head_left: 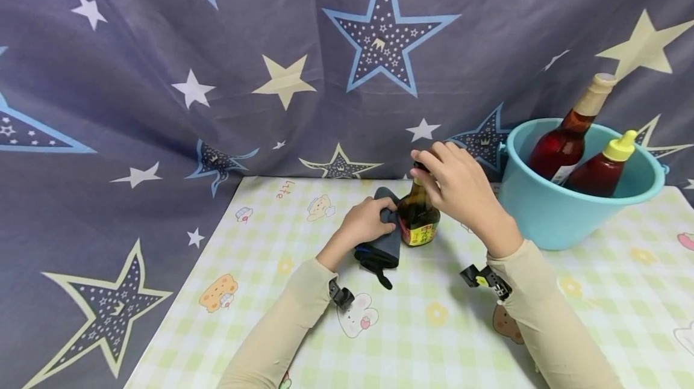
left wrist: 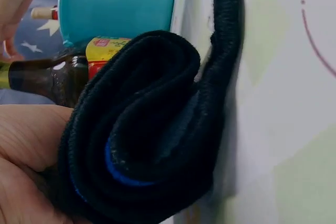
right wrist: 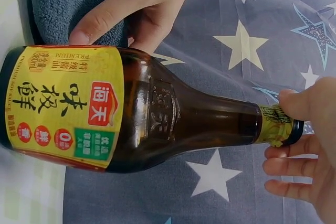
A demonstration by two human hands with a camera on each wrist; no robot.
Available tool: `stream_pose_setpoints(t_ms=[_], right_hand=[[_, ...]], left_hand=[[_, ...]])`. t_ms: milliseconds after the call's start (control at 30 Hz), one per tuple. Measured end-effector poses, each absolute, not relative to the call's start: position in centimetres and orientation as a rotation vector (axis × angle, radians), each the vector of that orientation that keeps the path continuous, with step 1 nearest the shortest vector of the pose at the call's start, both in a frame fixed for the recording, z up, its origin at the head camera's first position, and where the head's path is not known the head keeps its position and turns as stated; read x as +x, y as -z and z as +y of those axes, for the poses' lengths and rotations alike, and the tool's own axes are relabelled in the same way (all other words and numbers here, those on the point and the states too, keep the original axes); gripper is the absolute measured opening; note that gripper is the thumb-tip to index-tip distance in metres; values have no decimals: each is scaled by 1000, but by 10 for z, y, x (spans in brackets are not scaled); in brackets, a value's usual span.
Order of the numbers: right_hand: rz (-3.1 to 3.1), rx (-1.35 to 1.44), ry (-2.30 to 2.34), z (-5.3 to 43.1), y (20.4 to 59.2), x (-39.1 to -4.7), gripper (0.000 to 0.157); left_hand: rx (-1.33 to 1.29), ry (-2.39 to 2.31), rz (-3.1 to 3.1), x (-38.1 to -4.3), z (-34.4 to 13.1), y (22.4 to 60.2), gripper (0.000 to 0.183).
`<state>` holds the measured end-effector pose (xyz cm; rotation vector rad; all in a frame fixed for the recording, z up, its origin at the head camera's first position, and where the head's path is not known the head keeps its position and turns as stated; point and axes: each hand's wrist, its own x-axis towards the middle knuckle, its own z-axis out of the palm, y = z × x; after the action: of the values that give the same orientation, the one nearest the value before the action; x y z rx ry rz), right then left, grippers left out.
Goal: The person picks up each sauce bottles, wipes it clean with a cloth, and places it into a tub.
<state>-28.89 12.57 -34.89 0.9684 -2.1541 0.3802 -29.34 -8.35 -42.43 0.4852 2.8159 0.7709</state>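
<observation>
A dark glass soy sauce bottle with a yellow label stands near the back of the table. My right hand pinches its yellow-wrapped neck and dark cap between thumb and fingers. Left of the bottle, my left hand grips a rolled dark blue-grey towel from above. The left wrist view shows the end of the roll, its layers coiled and one strip sticking out. In the right wrist view the towel and left thumb lie close against the bottle; whether they press on it, I cannot tell.
A light blue bucket stands at the right, holding a tall red-brown bottle and a yellow-capped squeeze bottle. A star-patterned curtain hangs behind the table. A green-checked cloth with cartoon prints covers the tabletop.
</observation>
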Motion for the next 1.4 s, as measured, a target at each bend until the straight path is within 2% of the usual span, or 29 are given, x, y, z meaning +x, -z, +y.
stream_pose_setpoints(t_ms=[400, 700, 900, 1400], right_hand=[[-2153, 967, -406, 127, 350, -288, 19], [-2161, 966, -414, 127, 351, -289, 19], [-2156, 962, -418, 126, 351, -291, 18], [-2135, 955, -417, 126, 352, -291, 24]], left_hand=[[461, -1007, 2885, -290, -95, 395, 51], [705, -1642, 2911, -275, -98, 364, 51], [823, -1805, 2755, -275, -92, 367, 54], [773, -1740, 2723, -276, -76, 385, 56]])
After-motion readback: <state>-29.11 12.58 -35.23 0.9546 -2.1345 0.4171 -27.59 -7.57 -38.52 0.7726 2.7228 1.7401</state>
